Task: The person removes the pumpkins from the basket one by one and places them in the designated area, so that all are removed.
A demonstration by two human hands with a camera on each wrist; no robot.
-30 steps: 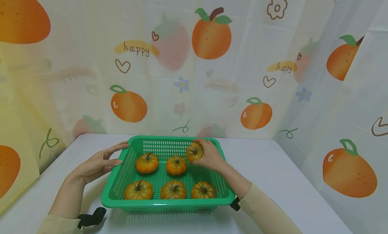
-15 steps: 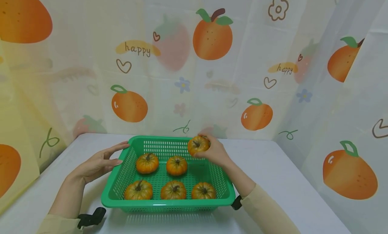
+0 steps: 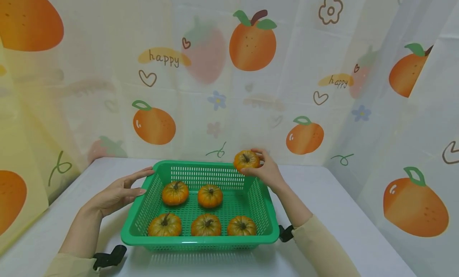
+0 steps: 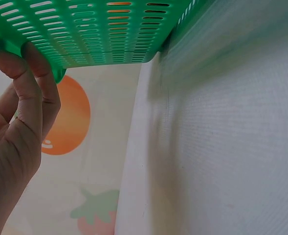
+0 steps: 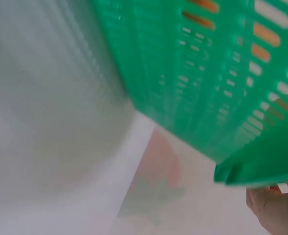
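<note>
My right hand (image 3: 269, 169) holds a small orange pumpkin (image 3: 246, 160), stem up, over the back right corner of the green plastic basket (image 3: 201, 240). The thumb is under its near side and the fingers reach round its right. My left hand (image 3: 112, 193) holds the basket's left rim; the left wrist view shows bent fingers (image 4: 29, 93) with their tips tucked at the rim. Inside the basket are two pumpkins at the back, one at left (image 3: 175, 193) and one in the middle (image 3: 210, 196). Three more line the front: left (image 3: 165, 225), middle (image 3: 206, 225) and right (image 3: 242, 226).
The basket stands on a white-covered table (image 3: 315, 197), its slotted walls rising around the pumpkins. Behind and at both sides hangs a fruit-print curtain (image 3: 193, 121). Black wrist mounts show at the left wrist (image 3: 109, 258) and right wrist (image 3: 286, 233).
My right hand has lifted the pumpkin out of the basket's back right part, upward and to the right, to above the rim. My left hand stays at the left rim.
</note>
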